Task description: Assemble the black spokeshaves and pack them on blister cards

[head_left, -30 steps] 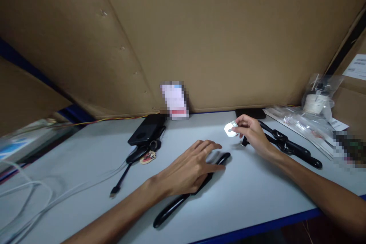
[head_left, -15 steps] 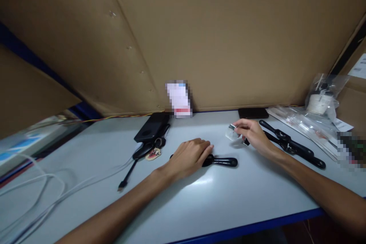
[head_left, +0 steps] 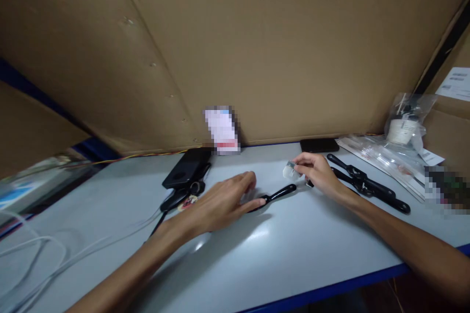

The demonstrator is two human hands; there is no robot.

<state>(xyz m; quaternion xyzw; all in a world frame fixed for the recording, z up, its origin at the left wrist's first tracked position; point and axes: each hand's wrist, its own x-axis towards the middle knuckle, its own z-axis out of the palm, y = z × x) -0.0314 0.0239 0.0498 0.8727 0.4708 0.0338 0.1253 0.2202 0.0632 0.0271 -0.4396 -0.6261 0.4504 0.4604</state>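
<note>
My left hand [head_left: 220, 203] is closed over the middle of a black spokeshave [head_left: 282, 192]. One glossy handle sticks out to the right past the thumb; the rest lies hidden under the palm and fingers. To its right, my right hand [head_left: 317, 173] pinches a small whitish, translucent piece with a grey metallic part [head_left: 291, 170] between thumb and fingertips, above the table. A small dark part [head_left: 309, 183] shows just below those fingers; whether they hold it I cannot tell. Beside the right wrist, two more black spokeshaves [head_left: 370, 186] lie side by side.
A lit phone [head_left: 222, 129] leans at the cardboard wall [head_left: 257, 49]. Left of it lie a black power bank [head_left: 187, 168] and white cables [head_left: 66, 254]. A dark phone [head_left: 319, 145], plastic packets [head_left: 385, 164] and a bagged white cup [head_left: 402, 129] line the back right of the table [head_left: 312, 254].
The spokeshave under my left hand has turned, its right handle now angled up and away. My left hand has shifted left and its fingers have lifted. The view has swung slightly right.
</note>
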